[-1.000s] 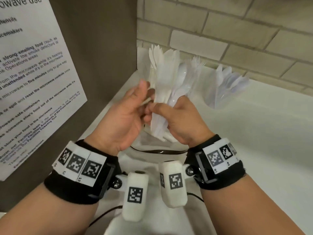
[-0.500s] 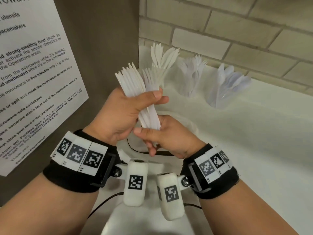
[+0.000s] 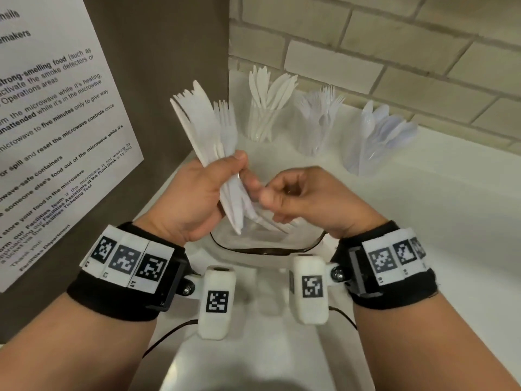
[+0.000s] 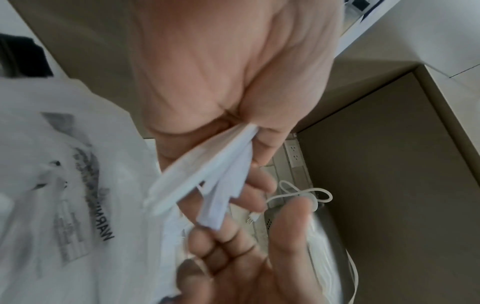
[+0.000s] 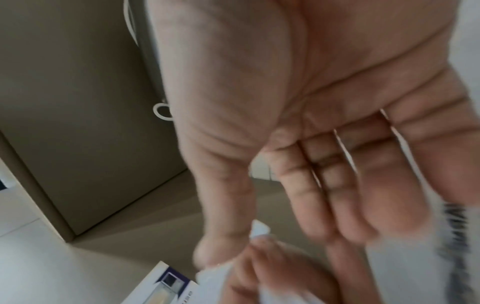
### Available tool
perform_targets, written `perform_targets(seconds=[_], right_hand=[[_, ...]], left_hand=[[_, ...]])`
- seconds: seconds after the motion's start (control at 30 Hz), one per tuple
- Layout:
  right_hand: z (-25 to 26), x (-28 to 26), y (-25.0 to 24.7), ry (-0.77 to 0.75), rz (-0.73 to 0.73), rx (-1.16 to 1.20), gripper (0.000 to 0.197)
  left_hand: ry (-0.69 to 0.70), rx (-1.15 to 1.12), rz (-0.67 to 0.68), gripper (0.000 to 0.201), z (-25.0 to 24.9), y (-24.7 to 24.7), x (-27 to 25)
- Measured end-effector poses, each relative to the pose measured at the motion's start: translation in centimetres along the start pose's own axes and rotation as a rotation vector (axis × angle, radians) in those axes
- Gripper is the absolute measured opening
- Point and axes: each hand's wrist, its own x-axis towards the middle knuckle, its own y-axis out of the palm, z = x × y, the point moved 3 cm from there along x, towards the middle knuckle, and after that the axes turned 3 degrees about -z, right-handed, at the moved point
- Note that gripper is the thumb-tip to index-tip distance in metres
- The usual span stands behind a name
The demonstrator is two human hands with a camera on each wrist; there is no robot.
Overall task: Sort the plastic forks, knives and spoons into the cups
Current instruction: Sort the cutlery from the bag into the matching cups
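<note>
My left hand (image 3: 231,167) grips a fanned bundle of white plastic knives and forks (image 3: 208,128), tips up; the left wrist view shows the handles (image 4: 207,174) sticking out below the fist. My right hand (image 3: 262,190) hovers beside those handles with loosely curled fingers (image 5: 337,195) and an empty palm. At the back of the counter stand three clear cups: knives (image 3: 263,117), forks (image 3: 317,128), spoons (image 3: 372,142). A clear plastic bag (image 3: 265,249) lies under my hands with more white cutlery (image 3: 273,224) in it.
A grey panel with a printed microwave notice (image 3: 56,136) rises close on the left. A brick wall (image 3: 394,52) stands right behind the cups. The white counter (image 3: 437,235) stretches to the right.
The bundle came away from the cups into my left hand. My right hand, which held the handles half a second ago, has let go and drawn slightly right.
</note>
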Motion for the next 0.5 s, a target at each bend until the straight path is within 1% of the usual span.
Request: perform_targets(seconds=[0.03,0.1,0.17,0.2,0.23,0.33,0.43,0.47,0.5], right_hand=[[0.4,0.1,-0.7,-0.03,-0.094,0.035,0.044],[1.6,0.2,-1.6,-0.122,-0.259,0.092,0.029],[2.6,0.3,-1.5,-0.176,-0.316,0.12,0.012],[3.0,0.3,-1.3,-0.187,-0.32,0.121,0.009],[3.2,0.3,-1.1,-0.189,-0.321,0.123,0.011],[3.5,0.4,-0.3,-0.173,-0.282,0.183,0.018],[3.6,0.5,0.2,-0.141,-0.229,0.214,0.022],[3.6,0.5,0.2,-0.126,-0.217,0.21,0.021],[3.6,0.5,0.2,-0.11,-0.205,0.215,0.019]], left_hand=[[-0.015,0.01,0.012,0.022,0.3,-0.1,0.0],[-0.061,0.038,0.071,0.011,1.3,-0.1,0.0],[-0.102,0.073,0.124,0.004,2.0,0.1,-0.1],[-0.121,0.092,0.138,0.003,2.3,0.2,-0.2],[-0.141,0.103,0.145,0.006,2.6,0.2,-0.3],[-0.188,0.15,0.17,0.021,3.2,0.3,-0.5],[-0.185,0.281,0.181,0.035,3.6,0.1,-0.5],[-0.18,0.318,0.177,0.038,3.7,0.1,-0.5],[-0.172,0.346,0.176,0.036,3.7,0.1,-0.6]])
